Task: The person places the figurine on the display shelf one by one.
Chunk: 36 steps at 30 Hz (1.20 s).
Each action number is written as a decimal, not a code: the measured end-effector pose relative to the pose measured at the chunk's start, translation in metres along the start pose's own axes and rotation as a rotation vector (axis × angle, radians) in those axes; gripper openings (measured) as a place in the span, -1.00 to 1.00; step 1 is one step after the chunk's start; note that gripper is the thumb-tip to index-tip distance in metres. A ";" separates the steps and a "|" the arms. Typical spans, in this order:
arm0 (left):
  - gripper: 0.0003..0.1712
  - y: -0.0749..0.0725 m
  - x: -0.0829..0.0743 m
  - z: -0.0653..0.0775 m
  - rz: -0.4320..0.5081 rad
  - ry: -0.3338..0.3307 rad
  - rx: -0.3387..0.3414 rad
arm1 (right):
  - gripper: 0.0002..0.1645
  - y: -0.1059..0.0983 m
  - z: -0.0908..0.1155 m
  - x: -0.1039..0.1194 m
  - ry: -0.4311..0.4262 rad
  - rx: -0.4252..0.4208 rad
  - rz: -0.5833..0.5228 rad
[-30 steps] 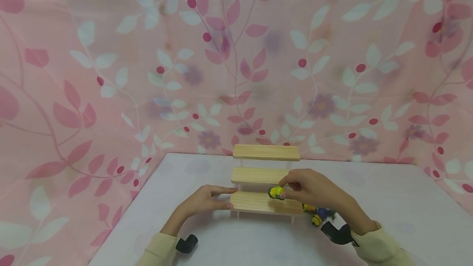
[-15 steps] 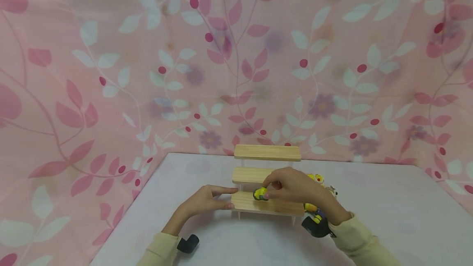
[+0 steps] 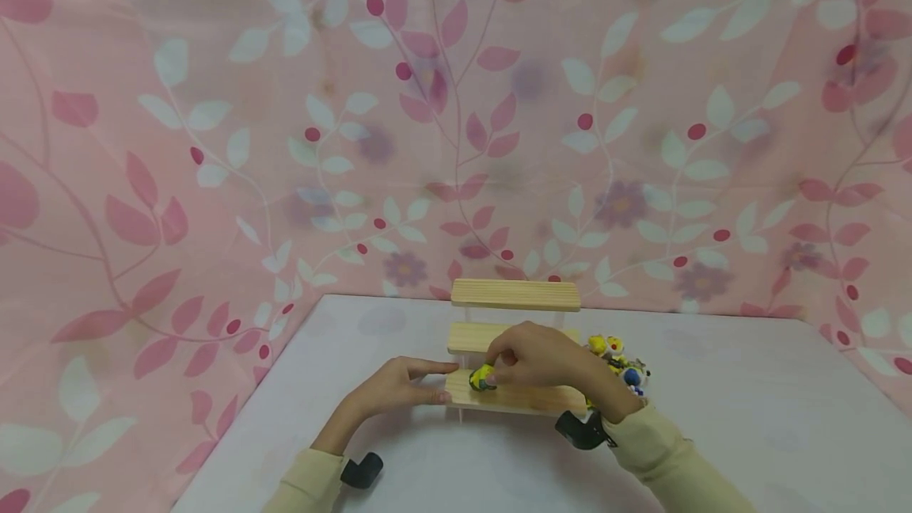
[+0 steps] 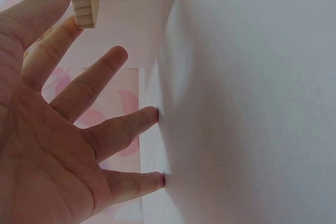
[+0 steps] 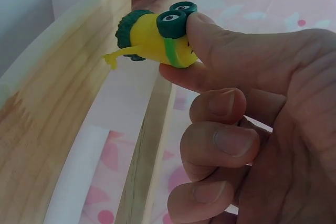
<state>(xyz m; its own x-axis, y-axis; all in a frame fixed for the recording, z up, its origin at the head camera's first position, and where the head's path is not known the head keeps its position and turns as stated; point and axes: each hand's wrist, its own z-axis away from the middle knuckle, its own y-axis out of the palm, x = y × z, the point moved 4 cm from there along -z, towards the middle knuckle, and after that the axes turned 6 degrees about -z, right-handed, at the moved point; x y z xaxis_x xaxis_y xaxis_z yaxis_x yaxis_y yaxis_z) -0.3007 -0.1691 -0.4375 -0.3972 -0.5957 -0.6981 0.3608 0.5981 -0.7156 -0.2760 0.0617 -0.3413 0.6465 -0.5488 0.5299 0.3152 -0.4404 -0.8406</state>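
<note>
My right hand (image 3: 534,355) pinches a yellow minion figurine (image 3: 481,377) between thumb and forefinger. It has green goggles and a green base, plain in the right wrist view, where the figurine (image 5: 157,35) is held by its head with its base toward the lowest shelf board (image 5: 68,93). In the head view it is over the left part of that board. My left hand (image 3: 399,385) touches the board's left end with thumb and forefinger. In the left wrist view the other fingers (image 4: 121,132) are straight and spread, two of them with tips at the tabletop.
The shelf has two higher wooden steps, a middle board (image 3: 470,337) and a top board (image 3: 516,294). Several small toy figures (image 3: 616,359) lie in a group right of it, partly behind my right forearm. A pink floral cloth (image 3: 456,141) hangs behind the white table (image 3: 748,386).
My right hand has moved left along the lowest board with the minion figurine, from its right half to its left part. My left hand stays at the board's end.
</note>
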 end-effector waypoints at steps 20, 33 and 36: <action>-0.46 -0.002 -0.001 0.001 0.011 0.017 0.000 | -0.91 0.007 -0.026 0.010 0.089 0.135 -0.015; -0.45 -0.002 -0.001 0.001 0.011 0.022 0.002 | -0.85 0.011 -0.025 0.012 0.154 0.127 -0.002; -0.45 -0.001 -0.001 0.001 0.010 0.020 0.001 | -0.84 0.011 -0.025 0.012 0.146 0.125 -0.007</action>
<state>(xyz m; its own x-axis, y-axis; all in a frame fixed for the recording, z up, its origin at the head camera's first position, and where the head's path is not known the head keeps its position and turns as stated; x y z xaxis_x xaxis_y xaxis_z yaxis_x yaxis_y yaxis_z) -0.3001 -0.1695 -0.4358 -0.4102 -0.5788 -0.7048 0.3660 0.6034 -0.7085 -0.2818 0.0324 -0.3413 0.5397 -0.6471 0.5385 0.4090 -0.3575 -0.8396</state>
